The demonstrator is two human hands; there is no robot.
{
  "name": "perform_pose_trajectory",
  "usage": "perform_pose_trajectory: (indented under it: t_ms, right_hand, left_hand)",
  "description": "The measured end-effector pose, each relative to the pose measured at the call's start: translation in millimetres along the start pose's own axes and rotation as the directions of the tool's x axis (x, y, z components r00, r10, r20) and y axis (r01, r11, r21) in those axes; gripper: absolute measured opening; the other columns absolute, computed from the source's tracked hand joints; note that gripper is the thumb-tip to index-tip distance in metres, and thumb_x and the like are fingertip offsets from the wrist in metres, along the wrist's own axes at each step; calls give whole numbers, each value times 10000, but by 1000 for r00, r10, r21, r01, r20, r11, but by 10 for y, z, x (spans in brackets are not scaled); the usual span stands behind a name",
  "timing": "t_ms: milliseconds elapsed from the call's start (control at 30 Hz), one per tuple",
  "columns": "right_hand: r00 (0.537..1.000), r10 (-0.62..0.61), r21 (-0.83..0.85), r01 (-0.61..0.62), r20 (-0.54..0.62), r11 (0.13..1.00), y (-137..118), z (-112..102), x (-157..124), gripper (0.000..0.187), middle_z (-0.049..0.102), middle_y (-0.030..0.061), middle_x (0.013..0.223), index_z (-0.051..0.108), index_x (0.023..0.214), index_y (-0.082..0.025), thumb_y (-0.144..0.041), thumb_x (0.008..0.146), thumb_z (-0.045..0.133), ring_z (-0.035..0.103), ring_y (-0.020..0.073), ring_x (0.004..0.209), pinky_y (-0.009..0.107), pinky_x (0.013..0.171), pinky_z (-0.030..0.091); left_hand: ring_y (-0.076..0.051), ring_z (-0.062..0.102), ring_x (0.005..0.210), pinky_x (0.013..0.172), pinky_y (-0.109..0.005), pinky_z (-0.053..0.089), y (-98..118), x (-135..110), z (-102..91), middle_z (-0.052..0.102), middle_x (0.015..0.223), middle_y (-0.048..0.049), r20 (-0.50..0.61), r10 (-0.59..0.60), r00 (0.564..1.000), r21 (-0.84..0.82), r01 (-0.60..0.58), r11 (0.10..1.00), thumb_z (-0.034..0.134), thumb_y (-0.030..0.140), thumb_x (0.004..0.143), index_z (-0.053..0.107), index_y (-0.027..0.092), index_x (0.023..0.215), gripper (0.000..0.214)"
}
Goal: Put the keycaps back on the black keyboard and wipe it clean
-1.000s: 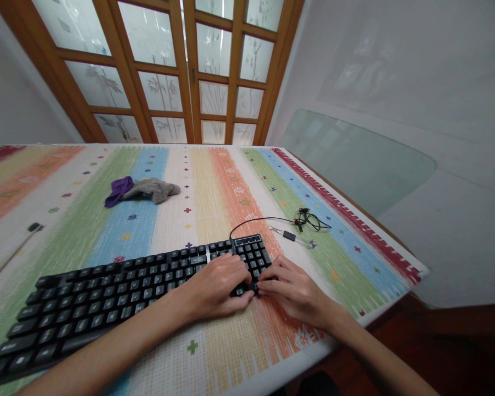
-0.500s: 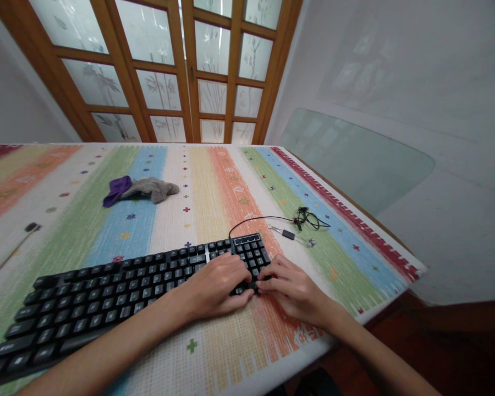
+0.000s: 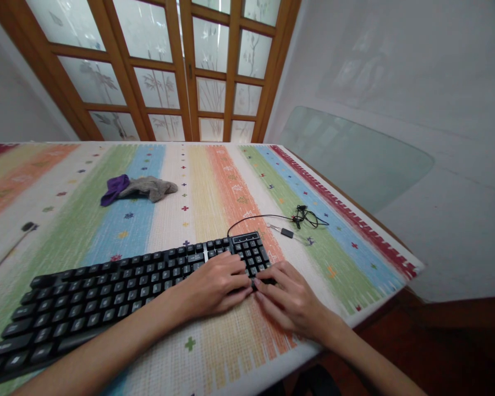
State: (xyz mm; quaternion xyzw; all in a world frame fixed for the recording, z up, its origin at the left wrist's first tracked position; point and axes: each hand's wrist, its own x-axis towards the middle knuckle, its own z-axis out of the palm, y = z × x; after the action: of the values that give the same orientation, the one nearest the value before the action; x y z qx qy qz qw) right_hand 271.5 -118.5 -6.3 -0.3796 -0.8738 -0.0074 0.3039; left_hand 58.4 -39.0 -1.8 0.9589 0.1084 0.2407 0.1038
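Observation:
A black full-size keyboard [image 3: 119, 286] lies at a slant across the near part of the table. Palm down over its right part, my left hand [image 3: 220, 283] is closed on the keyboard, fingers bent over the keys and thumb along the front edge. My right hand [image 3: 291, 297] meets it at the lower right corner of the number pad [image 3: 251, 253]. Its fingers are curled onto the corner keys, thumb close to the front edge; anything small between these fingertips is hidden. From the keyboard's back edge a thin black cable [image 3: 256, 216] runs right into a loose bundle.
Beside the cable bundle lies a small black piece with thin wire ends [image 3: 287, 233]. A grey and purple cloth [image 3: 138, 188] sits farther back. At the left is a long thin brush with a dark tip [image 3: 28, 226]. A striped cloth covers the table [image 3: 214, 192]; its edge drops off at right.
My right hand has shifted slightly at the keyboard corner, its thumb now lower and its fingers more bent. My left hand stays almost in place. The view has moved a little.

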Motion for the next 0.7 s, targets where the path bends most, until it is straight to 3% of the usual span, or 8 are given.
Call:
perform_pose_trajectory:
  t_ms: [167, 433, 700]
  right_hand:
    - [999, -46, -108, 43, -29, 993, -67, 13, -1, 193, 685, 103, 878, 663, 1040, -108, -100, 875, 564, 552, 216, 777, 381, 692, 484]
    - [999, 30, -98, -31, -19, 995, -158, 82, 17, 151, 650, 87, 800, 687, 888, -130, -113, 904, 538, 557, 194, 761, 339, 681, 479]
    - [994, 58, -167, -72, -89, 983, -318, 147, -104, 206, 704, 127, 954, 681, 1052, -104, -87, 877, 574, 599, 235, 828, 393, 726, 529]
  left_hand:
    - [-148, 494, 670, 646, -308, 381, -4, 6, 0, 575, 714, -23, 1, 29, 1000, 40, -29, 999, 505, 224, 970, 596, 178, 690, 298]
    - [-148, 508, 678, 654, -316, 377, -16, 3, 31, 576, 691, -7, 7, 66, 998, 52, -67, 996, 506, 244, 970, 593, 177, 686, 305]
    - [-147, 495, 654, 639, -307, 385, 9, 6, 26, 575, 692, -19, -5, 54, 999, 92, -53, 994, 467, 246, 983, 581, 174, 662, 348]
